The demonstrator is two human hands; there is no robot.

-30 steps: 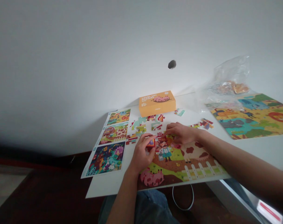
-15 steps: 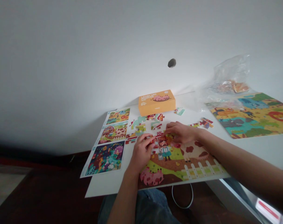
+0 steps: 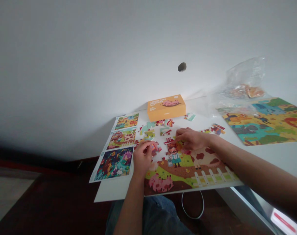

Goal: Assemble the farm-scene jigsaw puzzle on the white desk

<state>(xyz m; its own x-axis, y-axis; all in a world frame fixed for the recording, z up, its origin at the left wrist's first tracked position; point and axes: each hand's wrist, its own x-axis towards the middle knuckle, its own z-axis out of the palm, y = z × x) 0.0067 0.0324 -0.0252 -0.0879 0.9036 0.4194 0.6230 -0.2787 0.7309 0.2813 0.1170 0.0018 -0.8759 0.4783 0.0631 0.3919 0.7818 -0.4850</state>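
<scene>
My left hand [image 3: 142, 157] is closed, thumb and forefinger pinching a red puzzle piece [image 3: 155, 149] just off the left side of the joined farm puzzle [image 3: 187, 173]. That puzzle shows a farmer, a spotted cow, a pink pig and a white fence. Over its far edge lies my right hand [image 3: 189, 138], its forefinger stretched toward a small red barn piece [image 3: 168, 140] and the other fingers loosely bent. I make out nothing held in it. Part of the puzzle is hidden beneath this hand and forearm.
Loose pieces [image 3: 149, 133] lie beyond my hands, before an orange puzzle box [image 3: 166, 107]. A picture sheet [image 3: 114, 163] is at left. At right are more pieces [image 3: 217, 129], a clear plastic bag [image 3: 246, 81] and a second animal puzzle [image 3: 268, 127]. The white wall borders the table's back.
My left hand has drawn a little to the left with the red puzzle piece, away from the farmer. The right hand has stayed nearly in place. The view has shifted slightly.
</scene>
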